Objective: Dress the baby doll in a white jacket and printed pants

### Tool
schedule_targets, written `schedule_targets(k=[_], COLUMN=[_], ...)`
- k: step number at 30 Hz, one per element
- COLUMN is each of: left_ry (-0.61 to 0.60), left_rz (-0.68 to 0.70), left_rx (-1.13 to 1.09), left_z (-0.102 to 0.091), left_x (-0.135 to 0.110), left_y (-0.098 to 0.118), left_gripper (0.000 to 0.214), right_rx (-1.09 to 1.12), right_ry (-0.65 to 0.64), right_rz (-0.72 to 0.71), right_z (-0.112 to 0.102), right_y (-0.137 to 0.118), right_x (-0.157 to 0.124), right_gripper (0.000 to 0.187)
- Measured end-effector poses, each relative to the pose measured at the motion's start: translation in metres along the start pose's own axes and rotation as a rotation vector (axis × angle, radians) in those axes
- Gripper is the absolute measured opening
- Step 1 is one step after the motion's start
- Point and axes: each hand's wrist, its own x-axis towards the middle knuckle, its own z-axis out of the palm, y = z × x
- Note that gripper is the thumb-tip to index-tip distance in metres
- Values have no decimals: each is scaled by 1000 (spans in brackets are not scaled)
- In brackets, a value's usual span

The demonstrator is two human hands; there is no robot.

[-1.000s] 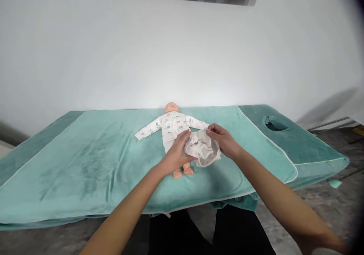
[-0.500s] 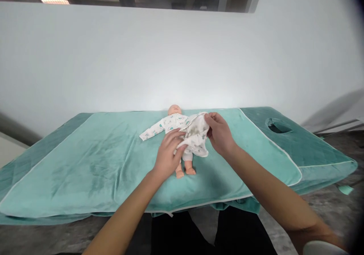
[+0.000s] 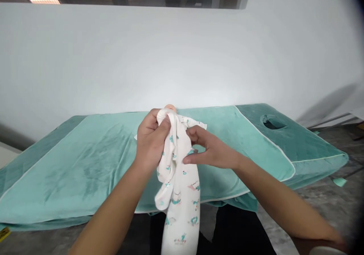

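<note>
My left hand (image 3: 152, 135) is closed around the gathered top of a pair of white baby pants (image 3: 182, 202) with a green and pink animal print, lifted toward me. One long leg of the pants hangs past the bed's front edge; the other part hangs bunched on the left. My right hand (image 3: 209, 149) is at the right side of the cloth, thumb and fingers apart, its fingertips close to or touching the fabric. Behind the pants lies a baby doll, mostly hidden; the top of its head (image 3: 170, 106) and a printed sleeve (image 3: 196, 122) of its top show.
A teal velvet cover (image 3: 85, 164) with white piping lies over the padded bed (image 3: 307, 141), which has a face hole (image 3: 273, 122) at the right end. The white wall (image 3: 182, 58) stands behind it. My dark-trousered legs (image 3: 236, 228) are at the front edge.
The cloth has come up from over the doll's body toward me and hangs lengthwise. My left hand has taken its upper end; my right hand has loosened and sits lower.
</note>
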Motion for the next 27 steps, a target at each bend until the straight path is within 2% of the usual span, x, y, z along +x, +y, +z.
schedule_targets(k=[4, 5, 7, 10, 14, 17, 18, 19, 21, 24, 27], left_ry=[51, 64, 46, -133, -425, -617, -648, -643, -556, -493, -475], left_rz=[-104, -120, -161, -265, -359, -332, -297, -255, -192, -218, -266], left_rx=[6, 22, 91, 261, 349, 333, 361, 415, 567, 703, 631], left_z=[-10, -15, -24, -33, -35, -29, -26, -21, -12, -3, -5], left_x=[15, 19, 28, 34, 31, 19, 14, 9, -1, -7, -5], left_y=[-9, -12, -18, -23, -21, -20, -21, -22, -26, -30, -33], left_gripper=[21, 21, 21, 24, 39, 51, 57, 63, 66, 44, 32], right_rx=[189, 196, 209, 223, 238, 324, 332, 325, 289, 220, 116], right_ry=[-171, -170, -67, 172, 313, 425, 450, 453, 416, 343, 331], right_rz=[53, 46, 10, -59, -48, -16, -12, -9, -4, -7, -23], right_z=[-18, -22, -29, -30, -23, -18, -16, -14, -11, -11, -17], right_y=[24, 25, 24, 21, 33, 46, 50, 52, 57, 62, 67], right_x=[-5, -6, -4, 4, 18, 21, 20, 19, 16, 10, 2], right_gripper=[29, 28, 30, 37, 38, 40, 40, 41, 43, 44, 42])
